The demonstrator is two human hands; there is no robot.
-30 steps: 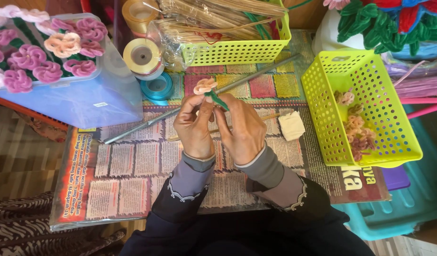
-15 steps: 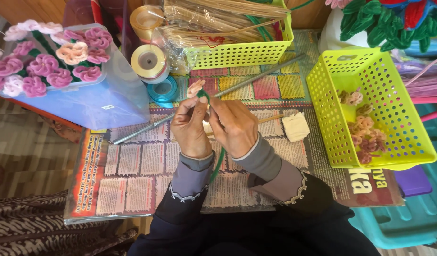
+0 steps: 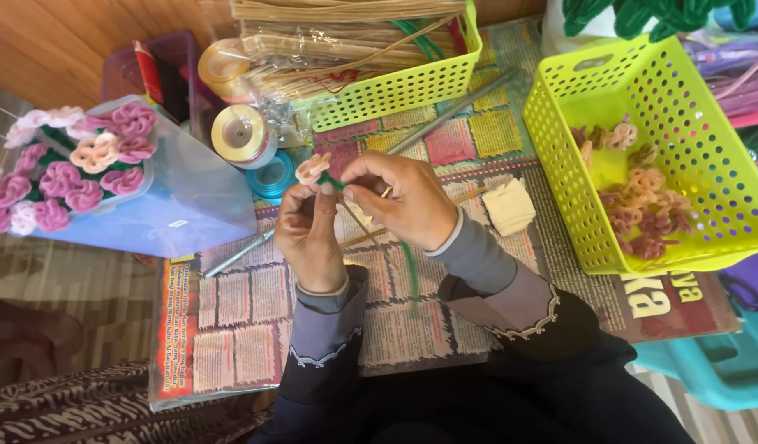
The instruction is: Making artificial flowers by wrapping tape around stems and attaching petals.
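My left hand (image 3: 307, 234) pinches the base of a small peach fuzzy flower (image 3: 312, 167) held up over the newspaper (image 3: 239, 321). My right hand (image 3: 404, 201) grips a green fuzzy wire (image 3: 410, 267) right beside the flower; the wire's loose end hangs down below that hand. A thin wooden stick (image 3: 469, 195) runs under my hands, partly hidden by them. Both hands touch at the fingertips.
A yellow-green basket (image 3: 560, 156) at the right holds several small fuzzy flowers. Another basket (image 3: 395, 90) of sticks stands at the back. Ribbon rolls (image 3: 241, 134), a clear box with pink flowers (image 3: 75, 177), a grey rod (image 3: 449, 115) and a folded white piece (image 3: 510, 207) lie around.
The view has shifted and the hands sit slightly lower and left. My right hand has moved up to the flower's base with the green wire; its tail now hangs down.
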